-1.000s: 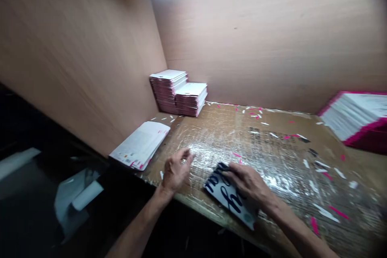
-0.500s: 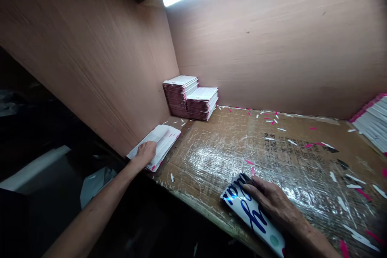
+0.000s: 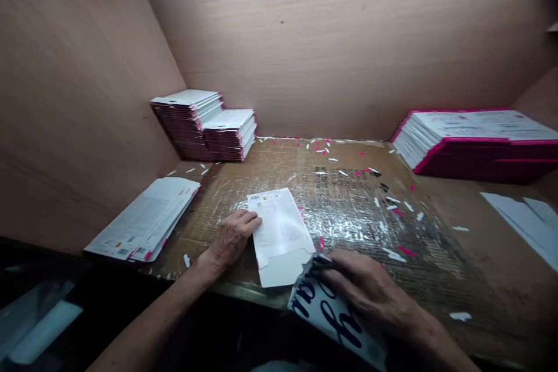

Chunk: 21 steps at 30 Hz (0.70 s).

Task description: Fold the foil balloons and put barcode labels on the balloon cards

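Note:
A flat white envelope (image 3: pixel 283 232) with small print and a barcode at its far end lies on the cardboard surface, its flap end toward me. My left hand (image 3: pixel 235 233) grips its left edge, fingertips pressed together. My right hand (image 3: pixel 366 288) is closed around a white plastic pouch (image 3: pixel 325 308) with large dark blue lettering. The pouch's crumpled end touches or overlaps the envelope's near right corner; I cannot tell which. To the left lies a pile of similar envelopes (image 3: pixel 143 215), apart from my left hand.
Two neat stacks of white, pink-edged packets (image 3: pixel 226 133) stand in the back left corner. A bigger pink-edged stack (image 3: pixel 475 139) is at the back right, with white sheets (image 3: pixel 523 224) before it. Pink and white scraps litter the tape-covered cardboard (image 3: pixel 279 171). Wooden walls (image 3: pixel 305 58) enclose the back and sides.
My left hand has moved right from the envelope pile, bringing one envelope to the middle. The pouch in my right hand is now beside that envelope. The view has turned right.

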{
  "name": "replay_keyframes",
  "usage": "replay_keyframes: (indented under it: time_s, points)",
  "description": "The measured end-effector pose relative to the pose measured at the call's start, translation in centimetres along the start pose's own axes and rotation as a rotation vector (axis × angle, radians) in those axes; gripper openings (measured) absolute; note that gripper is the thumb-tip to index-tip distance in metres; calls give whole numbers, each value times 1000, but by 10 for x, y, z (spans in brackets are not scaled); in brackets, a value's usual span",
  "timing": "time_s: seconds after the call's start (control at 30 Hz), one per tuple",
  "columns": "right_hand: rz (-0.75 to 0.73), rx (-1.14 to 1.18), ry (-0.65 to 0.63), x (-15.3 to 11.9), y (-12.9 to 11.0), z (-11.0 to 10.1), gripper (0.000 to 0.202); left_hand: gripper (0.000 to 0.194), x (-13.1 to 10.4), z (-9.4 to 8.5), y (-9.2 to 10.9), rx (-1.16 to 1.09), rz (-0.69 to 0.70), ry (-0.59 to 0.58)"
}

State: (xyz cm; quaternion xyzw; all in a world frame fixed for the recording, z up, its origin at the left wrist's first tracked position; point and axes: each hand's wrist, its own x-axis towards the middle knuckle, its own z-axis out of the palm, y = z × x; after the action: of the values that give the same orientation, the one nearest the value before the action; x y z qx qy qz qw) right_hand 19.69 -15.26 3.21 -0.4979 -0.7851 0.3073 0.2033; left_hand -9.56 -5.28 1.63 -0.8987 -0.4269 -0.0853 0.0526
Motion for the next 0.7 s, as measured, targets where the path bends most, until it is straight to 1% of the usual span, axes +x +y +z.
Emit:
replay_keyframes:
  time_s: [0.07,0.13,0.2,0.3,0.37,0.43,0.53,0.63,0.7]
  points:
    - [112,-138,21,2,2,13,25,28,8,7,8,-30,50,-8]
    - [172,-238,50,4,8,25,24,26,12,7,16,-51,76,-11]
    - [177,-268,56,5,13,32,24,20,13,6,26,-63,100,-24]
    - [178,-255,40,4,17,32,23,28,15,5,43,-47,126,-74]
    - [164,-238,28,4,17,28,22,29,18,6,53,-12,128,-116]
    - [116,-202,21,6,14,23,22,25,20,7,59,28,139,-161]
    - [14,-118,64,15,7,16,18,18,22,8,65,78,180,-219]
    - [-57,-117,152,31,2,13,12,15,24,8,65,96,238,-260]
    - [-59,-151,191,42,1,16,15,14,26,8,60,94,259,-270]
